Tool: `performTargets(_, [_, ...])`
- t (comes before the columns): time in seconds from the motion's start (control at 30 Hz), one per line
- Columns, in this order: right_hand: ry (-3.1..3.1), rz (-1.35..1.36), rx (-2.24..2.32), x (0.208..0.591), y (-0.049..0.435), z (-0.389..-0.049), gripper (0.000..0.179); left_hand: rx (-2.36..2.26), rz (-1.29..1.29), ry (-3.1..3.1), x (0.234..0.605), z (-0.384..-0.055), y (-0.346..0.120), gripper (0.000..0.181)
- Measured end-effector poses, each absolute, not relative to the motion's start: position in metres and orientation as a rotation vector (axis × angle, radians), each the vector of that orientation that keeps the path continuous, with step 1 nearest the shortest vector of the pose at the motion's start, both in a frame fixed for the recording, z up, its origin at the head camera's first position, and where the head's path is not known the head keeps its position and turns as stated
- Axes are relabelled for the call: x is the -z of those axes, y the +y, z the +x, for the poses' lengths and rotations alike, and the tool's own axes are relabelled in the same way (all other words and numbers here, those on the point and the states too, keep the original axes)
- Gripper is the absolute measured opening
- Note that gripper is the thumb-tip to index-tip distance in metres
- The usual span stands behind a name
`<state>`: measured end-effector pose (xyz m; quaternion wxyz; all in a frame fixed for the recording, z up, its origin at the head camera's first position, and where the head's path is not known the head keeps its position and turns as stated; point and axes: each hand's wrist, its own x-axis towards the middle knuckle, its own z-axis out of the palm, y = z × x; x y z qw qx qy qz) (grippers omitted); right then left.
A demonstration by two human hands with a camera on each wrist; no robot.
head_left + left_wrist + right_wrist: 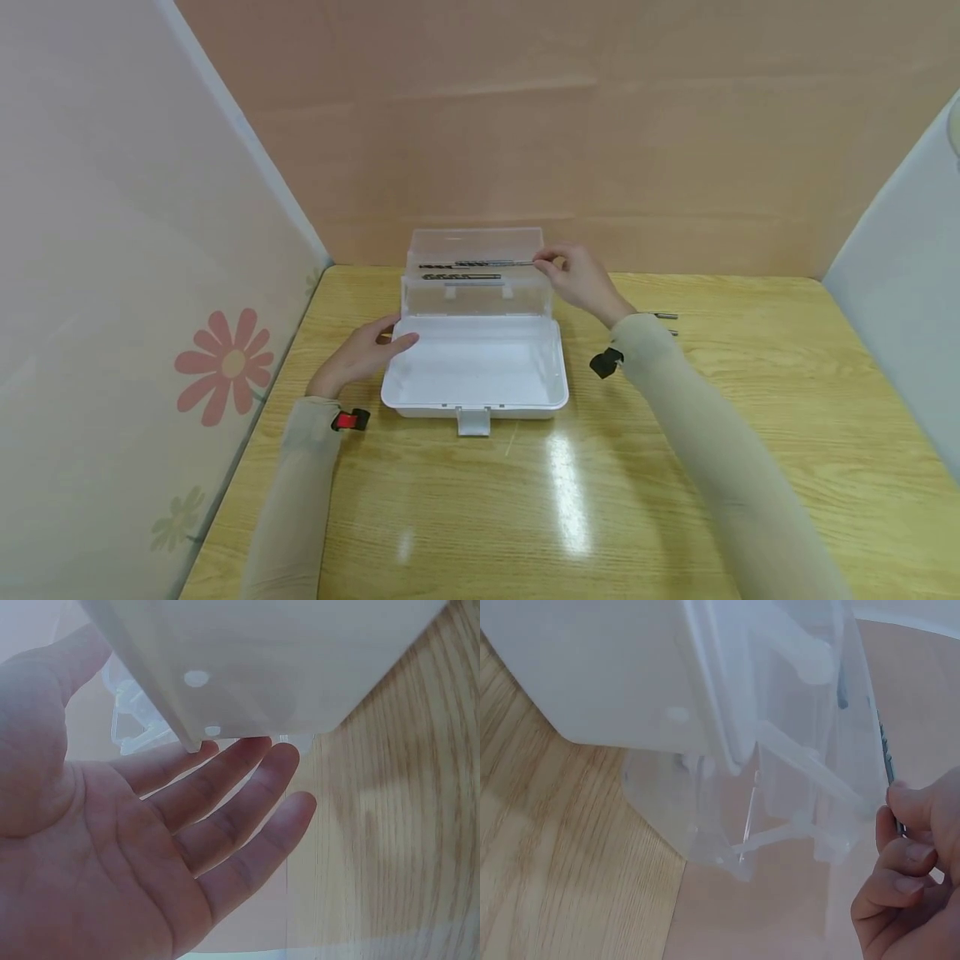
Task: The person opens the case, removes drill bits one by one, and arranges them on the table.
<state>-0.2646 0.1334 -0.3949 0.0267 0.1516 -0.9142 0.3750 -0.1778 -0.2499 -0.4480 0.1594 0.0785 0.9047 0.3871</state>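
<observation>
My right hand (581, 279) pinches the shank end of a drill bit (487, 262) between thumb and fingertips, over the raised translucent upper section (480, 300) of a white storage box (390, 387). The bit's fluted end points left; in the right wrist view the same drill bit (887, 756) lies along the clear plastic edge. Two more dark drill bits (461, 277) show in the upper section. My left hand (363, 354) rests at the box's left side, thumb over the rim. In the left wrist view its fairly straight fingers (225, 832) touch the outer wall.
Metal shanks (666, 316) of other bits stick out from behind my right sleeve on the wood table (450, 517). The box's front latch (473, 422) hangs down. A pinkish-brown backdrop (600, 167) stands behind, with a flower-printed panel (112, 250) at left.
</observation>
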Motion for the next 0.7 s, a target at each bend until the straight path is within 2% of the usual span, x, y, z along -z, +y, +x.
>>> performTargets(0.7, [-2.787, 0.345, -1.308, 0.397, 0.167, -0.251, 0.029, -1.111, 0.216, 2.557, 0.448, -0.182, -0.254, 0.096])
